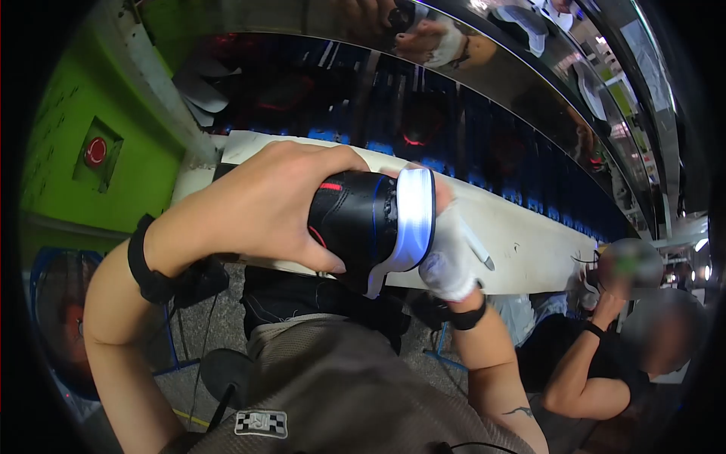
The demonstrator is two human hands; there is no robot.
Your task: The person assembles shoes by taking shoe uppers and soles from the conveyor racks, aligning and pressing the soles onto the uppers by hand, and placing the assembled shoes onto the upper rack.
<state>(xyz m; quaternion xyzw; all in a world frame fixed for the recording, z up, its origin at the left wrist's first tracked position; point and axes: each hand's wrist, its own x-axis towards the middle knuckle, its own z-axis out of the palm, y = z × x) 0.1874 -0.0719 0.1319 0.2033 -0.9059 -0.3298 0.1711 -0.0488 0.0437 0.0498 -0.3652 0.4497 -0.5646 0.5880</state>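
Note:
My left hand [280,204] wraps around a black shoe upper [352,219] with red and blue details, its thumb pressed along the near side. A white shoe sole [414,216] runs along the right side of the upper, and a strip of it curls away at the lower end. My right hand [451,261], in a white glove with the fingertips bare, grips the sole from behind; some fingers are hidden there. Close by the glove is a white pen-like stick [476,246] with a grey tip; whether it is held or lying down I cannot tell.
A pale worktable [522,257] lies under the shoe. Behind it runs a dark conveyor [484,136] with blue-lit rollers and a shiny metal hood. At left stands a green panel with a red button [95,150]. A co-worker [590,363] sits at right.

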